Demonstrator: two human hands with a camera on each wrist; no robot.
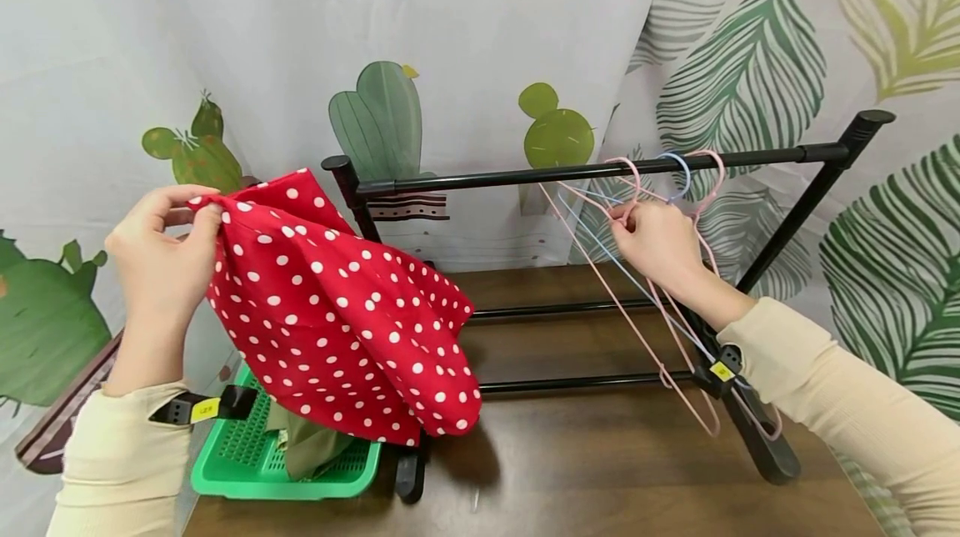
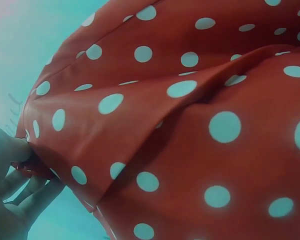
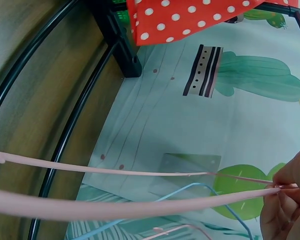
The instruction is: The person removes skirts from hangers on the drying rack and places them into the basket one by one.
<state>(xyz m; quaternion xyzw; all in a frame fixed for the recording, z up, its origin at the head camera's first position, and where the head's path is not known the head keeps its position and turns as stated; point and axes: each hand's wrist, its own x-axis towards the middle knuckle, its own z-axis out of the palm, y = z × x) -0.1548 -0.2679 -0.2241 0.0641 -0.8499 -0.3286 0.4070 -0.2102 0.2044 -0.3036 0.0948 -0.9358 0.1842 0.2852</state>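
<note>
At the left, my left hand [image 1: 165, 249] pinches a red cloth with white dots [image 1: 337, 312] by its upper corner, between thumb and fingers. The cloth hangs in folds in front of the rack's left post; its exact kind does not show. My right hand [image 1: 663, 245] pinches a pink hanger [image 1: 636, 180] near its neck, just under the rack's bar. In the right wrist view the pink hanger [image 3: 115, 207] stretches leftward from the fingers. A blue hanger [image 1: 687, 180] and another pink hanger [image 1: 718, 178] hang close behind that hand, their hooks over the bar.
The black rack [image 1: 480, 180] stands on a brown wooden table [image 1: 600, 454], with two lower rails. A green basket [image 1: 285, 489] holding olive cloth [image 1: 311, 447] sits at the left, partly under the red cloth. Behind hangs a printed curtain [image 1: 480, 20].
</note>
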